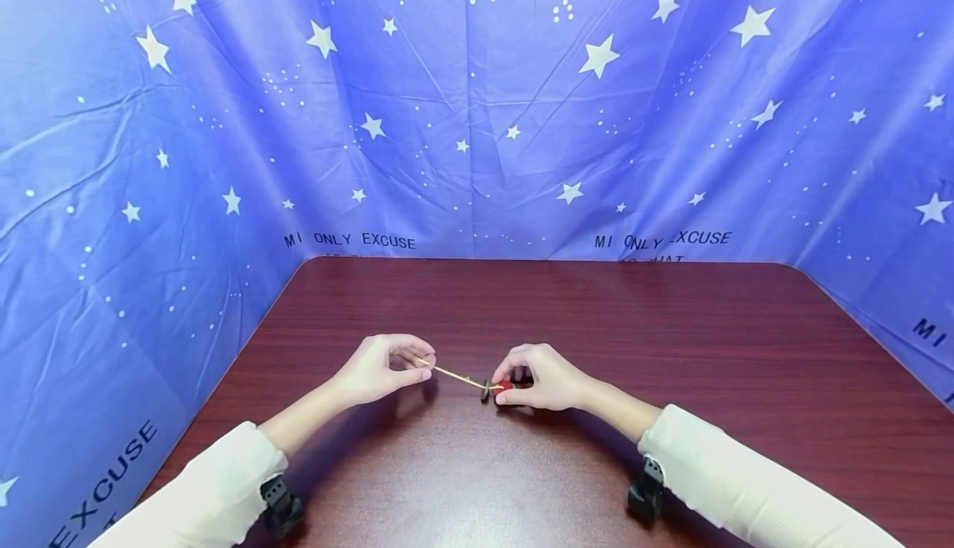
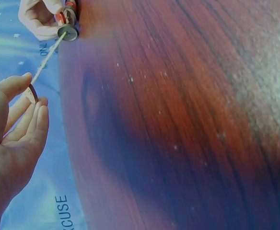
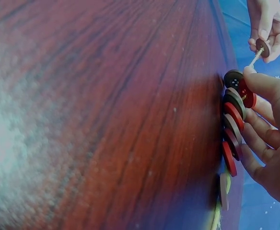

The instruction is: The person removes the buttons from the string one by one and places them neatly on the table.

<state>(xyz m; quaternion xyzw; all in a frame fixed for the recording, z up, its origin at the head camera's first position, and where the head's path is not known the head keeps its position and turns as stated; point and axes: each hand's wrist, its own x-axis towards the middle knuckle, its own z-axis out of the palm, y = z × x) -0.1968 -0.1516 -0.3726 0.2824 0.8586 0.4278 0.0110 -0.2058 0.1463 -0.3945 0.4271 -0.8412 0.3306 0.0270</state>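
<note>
A pale yellow string (image 1: 458,377) runs taut between the two hands, just above the table. My left hand (image 1: 387,368) pinches a brown button (image 2: 33,94) at the string's left end, thumb on one side and fingertips on the other. At the other end, the thumb and fingers of my right hand (image 1: 542,378) pinch a red button (image 3: 248,96). Beside it a dark button (image 3: 233,79) with several holes sits on the string. Below the right hand trails a row of threaded buttons, red, brown and dark, among them another red button (image 3: 229,159); the head view mostly hides them.
The dark red wood-grain table (image 1: 626,308) reaches back to a blue star-printed cloth (image 1: 477,117) that hangs along its far edge and both sides. Black wrist camera mounts (image 1: 281,505) hang under both sleeves, low over the table.
</note>
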